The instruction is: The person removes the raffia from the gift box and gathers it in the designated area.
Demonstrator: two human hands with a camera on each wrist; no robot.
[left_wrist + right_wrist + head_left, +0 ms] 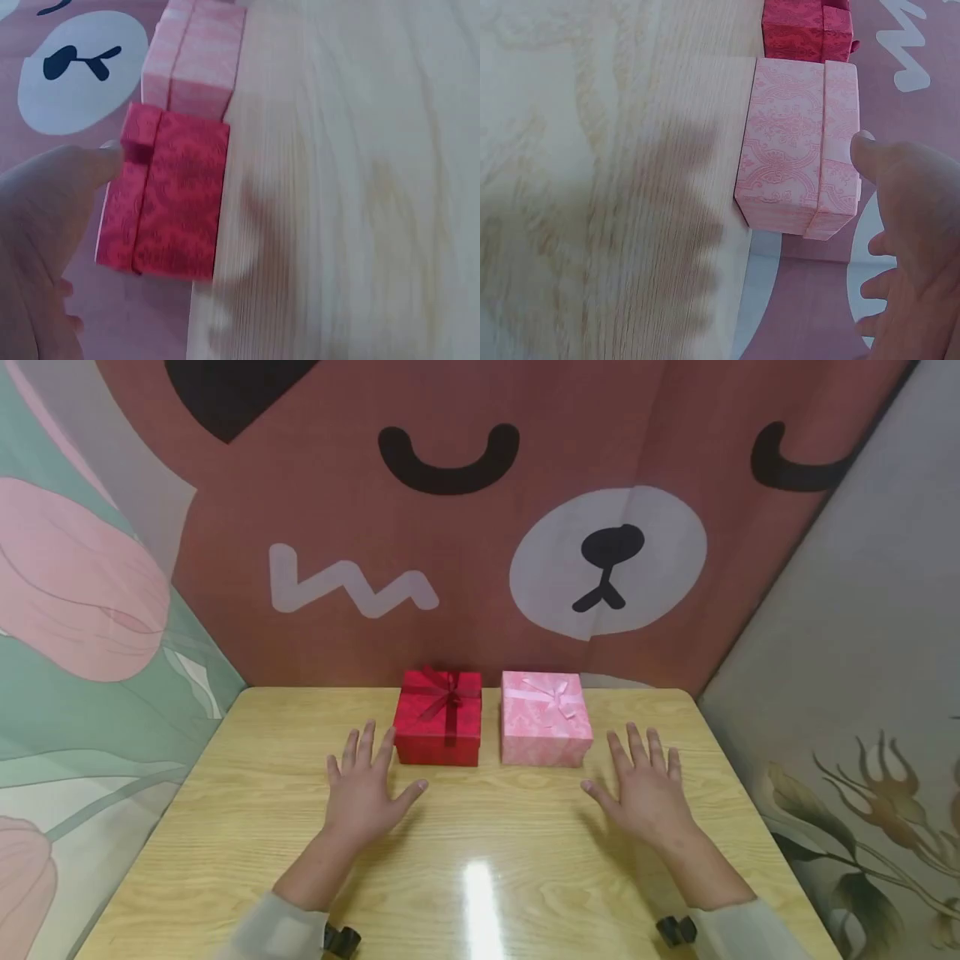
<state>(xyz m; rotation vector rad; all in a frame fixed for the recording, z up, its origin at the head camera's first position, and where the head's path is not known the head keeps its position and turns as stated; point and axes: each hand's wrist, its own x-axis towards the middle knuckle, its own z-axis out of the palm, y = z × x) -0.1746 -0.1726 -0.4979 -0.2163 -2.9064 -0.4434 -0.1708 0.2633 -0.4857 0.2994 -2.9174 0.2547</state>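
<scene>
A red gift box (438,749) with a dark red ribbon bow stands at the back of the table, its lid on. To its right, across a small gap, is a pink gift box (546,752) with a pale pink bow, also lidded. My left hand (362,797) is spread above the table in front and to the left of the red box, holding nothing. On the other side my right hand (647,797) is spread near the pink box's right front corner, likewise holding nothing. In the wrist views, each thumb appears in front of its nearer box; contact cannot be told.
The wooden table (480,827) carries a bright light reflection near its front. Behind it hangs a brown cloth (465,543) printed with a bear face. Printed flower panels stand on the left (82,585) and right (862,693) sides.
</scene>
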